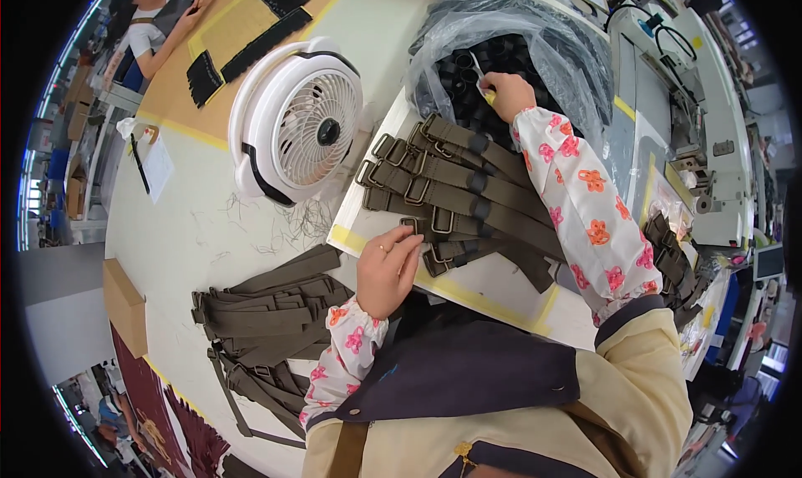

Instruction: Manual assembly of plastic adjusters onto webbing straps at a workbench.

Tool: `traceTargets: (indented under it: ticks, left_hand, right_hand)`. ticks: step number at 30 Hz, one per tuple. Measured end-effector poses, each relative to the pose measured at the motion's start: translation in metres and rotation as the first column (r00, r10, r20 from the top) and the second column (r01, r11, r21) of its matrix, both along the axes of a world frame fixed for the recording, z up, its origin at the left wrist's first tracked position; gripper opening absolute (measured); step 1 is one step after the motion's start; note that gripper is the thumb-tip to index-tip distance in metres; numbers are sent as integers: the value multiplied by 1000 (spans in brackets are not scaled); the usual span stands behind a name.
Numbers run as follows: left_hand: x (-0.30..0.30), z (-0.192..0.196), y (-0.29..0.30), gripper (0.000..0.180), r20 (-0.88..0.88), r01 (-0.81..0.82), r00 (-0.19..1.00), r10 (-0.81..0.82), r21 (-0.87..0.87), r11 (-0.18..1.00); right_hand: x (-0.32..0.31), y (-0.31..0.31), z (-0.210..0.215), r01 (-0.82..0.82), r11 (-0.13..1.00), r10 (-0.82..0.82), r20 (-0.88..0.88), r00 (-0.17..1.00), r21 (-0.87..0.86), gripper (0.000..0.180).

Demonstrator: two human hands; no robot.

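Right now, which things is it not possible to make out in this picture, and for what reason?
In the head view:
- Kind of slim tool in the right hand: small, partly covered by fingers.
- Left hand's exact grip: its own fingers hide the contact.
- Some far ends of the buckled straps: behind the flowered right sleeve.
- Plastic bag's bottom: under black pieces.

White fan (294, 131) on a pale table (159, 244) — loose dark threads (266, 227) scattered beside it. To its left, a black pen (138, 162) along white paper (161, 173); beyond, a person (150, 29) near black fringed strips (266, 42). Far right, a pale machine (725, 207).
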State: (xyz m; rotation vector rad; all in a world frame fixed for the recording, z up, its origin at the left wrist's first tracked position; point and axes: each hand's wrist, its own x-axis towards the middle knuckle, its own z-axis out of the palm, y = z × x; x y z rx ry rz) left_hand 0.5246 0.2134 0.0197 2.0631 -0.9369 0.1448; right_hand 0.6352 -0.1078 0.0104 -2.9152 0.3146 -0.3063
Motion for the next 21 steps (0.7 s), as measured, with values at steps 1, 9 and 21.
traceTargets:
  ticks: [1, 9, 21]
  left_hand:
    - [3, 1, -1, 21, -23, -11, 1000, 11, -33, 999]
    - [0, 22, 5, 18, -512, -93, 851, -113, -360, 928]
    - [-14, 34, 17, 37, -569, -19, 775, -276, -456, 890]
  right_hand:
    - [-4, 1, 0, 40, 996, -43, 26, 999, 84, 16]
    - [-106, 75, 80, -137, -373, 90, 183, 979, 918, 28]
    - [-171, 185, 68, 227, -624, 167, -156, 974, 748, 20]
